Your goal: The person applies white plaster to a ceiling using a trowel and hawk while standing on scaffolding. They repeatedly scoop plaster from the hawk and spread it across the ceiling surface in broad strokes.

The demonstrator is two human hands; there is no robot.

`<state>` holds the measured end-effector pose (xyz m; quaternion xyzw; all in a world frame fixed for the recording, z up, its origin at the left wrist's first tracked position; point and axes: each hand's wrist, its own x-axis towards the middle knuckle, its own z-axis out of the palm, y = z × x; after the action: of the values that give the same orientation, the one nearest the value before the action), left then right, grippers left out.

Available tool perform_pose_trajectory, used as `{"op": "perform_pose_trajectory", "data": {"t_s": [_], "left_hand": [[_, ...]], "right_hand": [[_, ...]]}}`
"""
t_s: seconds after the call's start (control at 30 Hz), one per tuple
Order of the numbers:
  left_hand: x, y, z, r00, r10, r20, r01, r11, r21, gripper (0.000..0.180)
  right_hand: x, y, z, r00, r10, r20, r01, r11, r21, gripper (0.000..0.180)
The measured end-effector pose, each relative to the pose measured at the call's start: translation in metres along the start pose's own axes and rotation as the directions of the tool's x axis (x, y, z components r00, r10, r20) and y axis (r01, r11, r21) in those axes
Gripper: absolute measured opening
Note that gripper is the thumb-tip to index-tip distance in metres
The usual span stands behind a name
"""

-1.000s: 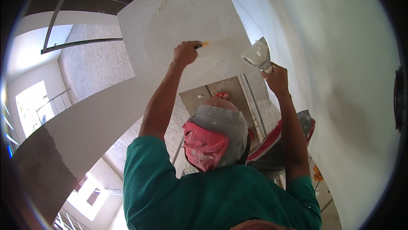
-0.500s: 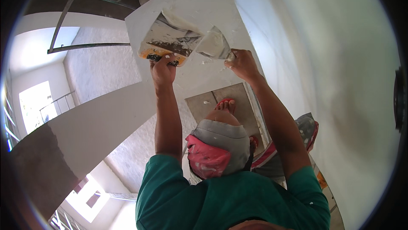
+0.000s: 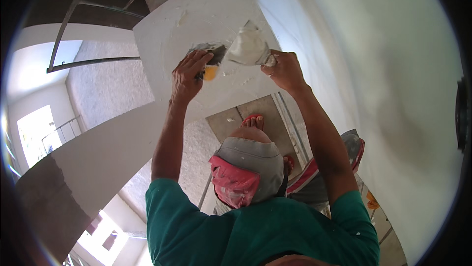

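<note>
the left hand point(image 3: 189, 75) is closed around the yellow handle point(image 3: 210, 73) of a putty knife point(image 3: 209, 54), fingers wrapped over the top so the blade points toward the other tool. the right hand point(image 3: 284, 69) grips the base of a broad trowel point(image 3: 248, 47) loaded with pale plaster, holding it tilted with its face turned toward the knife. the two blades meet edge to edge between the hands, which looks like the way to scrape or share plaster from one to the other; whether they actually touch is hard to tell at this angle. both arms are raised high, keeping the tools just beside the white plastered surface point(image 3: 196, 15) above, which shows a rough patch near the knife. below the arms sit a grey cap point(image 3: 255, 160) with a red cloth point(image 3: 233, 185) and a green shirt point(image 3: 255, 231). a smooth white wall point(image 3: 373, 69) curves down the right side, and a dark metal rail point(image 3: 73, 62) crosses the upper left.
</note>
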<state>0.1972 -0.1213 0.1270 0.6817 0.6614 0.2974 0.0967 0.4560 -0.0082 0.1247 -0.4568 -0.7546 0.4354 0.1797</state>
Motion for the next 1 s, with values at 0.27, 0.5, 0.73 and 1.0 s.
{"op": "perform_pose_trajectory", "data": {"t_s": [0.27, 0.5, 0.73, 1.0], "left_hand": [[-0.044, -0.149, 0.009, 0.666, -0.742, -0.079, 0.711, 0.599, 0.369, 0.046], [-0.052, -0.032, 0.115, 0.589, -0.754, 0.291, 0.605, 0.65, 0.459, 0.045], [0.041, -0.196, 0.029, 0.576, -0.803, -0.152, 0.804, 0.524, 0.282, 0.043], [0.142, -0.239, 0.048, 0.539, -0.839, -0.067, 0.793, 0.48, 0.374, 0.036]], "right_hand": [[-0.032, 0.037, -0.038, 0.987, -0.129, -0.092, 0.12, 0.988, -0.093, 0.022], [-0.072, 0.059, -0.064, 0.972, 0.175, -0.159, -0.195, 0.974, -0.118, 0.025], [-0.098, 0.062, -0.086, 0.927, 0.332, -0.176, -0.346, 0.937, -0.056, 0.029], [-0.127, 0.066, -0.088, 0.903, 0.398, -0.159, -0.406, 0.913, -0.02, 0.027]]}}
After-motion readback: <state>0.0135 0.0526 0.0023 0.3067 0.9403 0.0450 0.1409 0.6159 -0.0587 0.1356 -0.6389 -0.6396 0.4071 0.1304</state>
